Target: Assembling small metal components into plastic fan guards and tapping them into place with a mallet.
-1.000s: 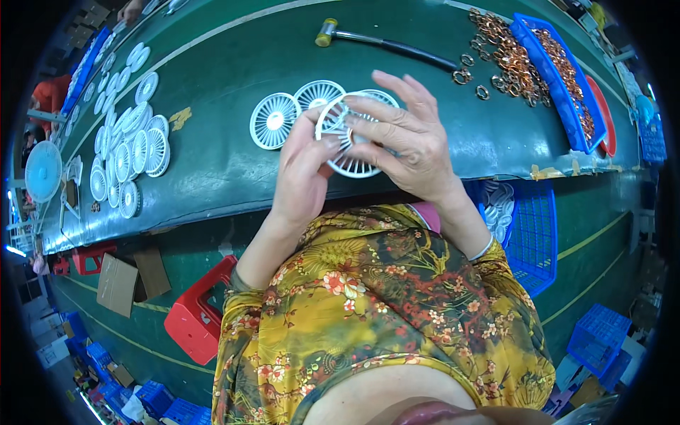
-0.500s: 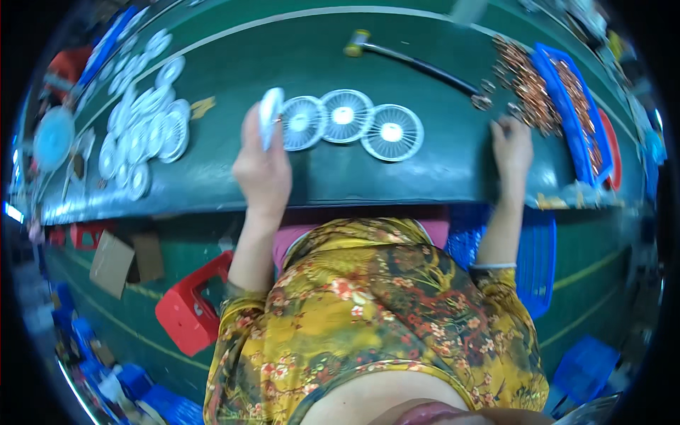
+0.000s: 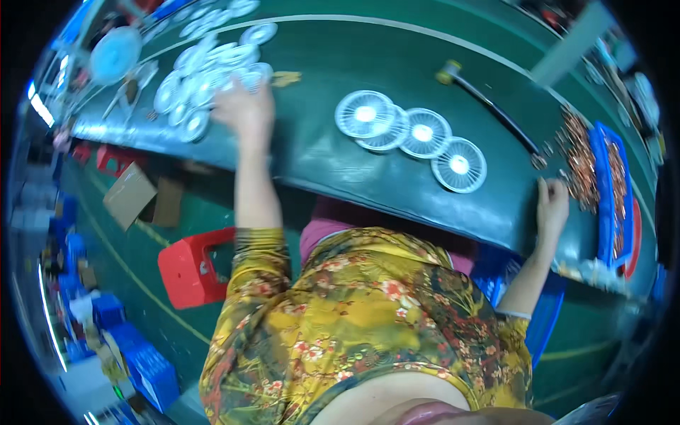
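Head view: my left hand (image 3: 246,110) is at the disc pile (image 3: 202,81), too blurred to tell if it's gripping; my right hand (image 3: 552,203) is curled closed beside the rings (image 3: 582,166), contents hidden. Four discs (image 3: 423,133) lie in a row before me. They look light, stiff, probably brittle-spoked: take the rim.

Four white discs (image 3: 423,133) in a row, one hammer (image 3: 491,105), two hands (image 3: 248,112), heaped discs (image 3: 212,74) and copper rings (image 3: 582,168) uncountable
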{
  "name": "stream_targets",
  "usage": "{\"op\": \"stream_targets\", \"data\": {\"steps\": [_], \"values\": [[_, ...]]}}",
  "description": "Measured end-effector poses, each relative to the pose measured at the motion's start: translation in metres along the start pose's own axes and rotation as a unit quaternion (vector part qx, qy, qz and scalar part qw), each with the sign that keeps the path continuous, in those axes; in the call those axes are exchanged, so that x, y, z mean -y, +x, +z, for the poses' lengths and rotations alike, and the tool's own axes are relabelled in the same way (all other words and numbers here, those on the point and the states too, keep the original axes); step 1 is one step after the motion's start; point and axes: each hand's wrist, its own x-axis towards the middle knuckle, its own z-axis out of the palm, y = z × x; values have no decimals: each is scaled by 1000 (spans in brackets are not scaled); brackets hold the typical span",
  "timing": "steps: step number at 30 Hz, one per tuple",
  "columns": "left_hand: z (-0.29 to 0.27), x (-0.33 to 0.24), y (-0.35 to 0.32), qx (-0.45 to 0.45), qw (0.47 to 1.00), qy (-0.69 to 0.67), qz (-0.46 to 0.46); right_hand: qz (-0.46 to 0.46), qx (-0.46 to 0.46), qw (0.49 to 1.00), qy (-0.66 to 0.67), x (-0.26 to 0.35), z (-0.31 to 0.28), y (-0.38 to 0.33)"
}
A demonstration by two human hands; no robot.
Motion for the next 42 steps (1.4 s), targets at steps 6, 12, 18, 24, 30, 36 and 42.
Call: {"op": "stream_targets", "data": {"steps": [6,12,18,24,30,36,42], "values": [[32,47,41,140,967,-94,-190,101,-16,994,-44,24,-2,5],[46,39,33,41,989,-128,-65,174,-27,983,61,23,-9,-3],[37,39,36,-41,970,-237,30,153,-3,986,-61,16,-16,-5],[19,19,25,-160,923,-345,51,177,-65,982,-22,19,-14,-1],[-13,2,-4,-90,896,-432,45,105,-29,992,67,32,-6,-2],[-85,-75,-86,40,731,-679,60,-87,-71,968,226,108,-20,-15],[-131,-127,-146,375,483,-791,-34,-240,-92,932,257,173,-24,-23]]}}
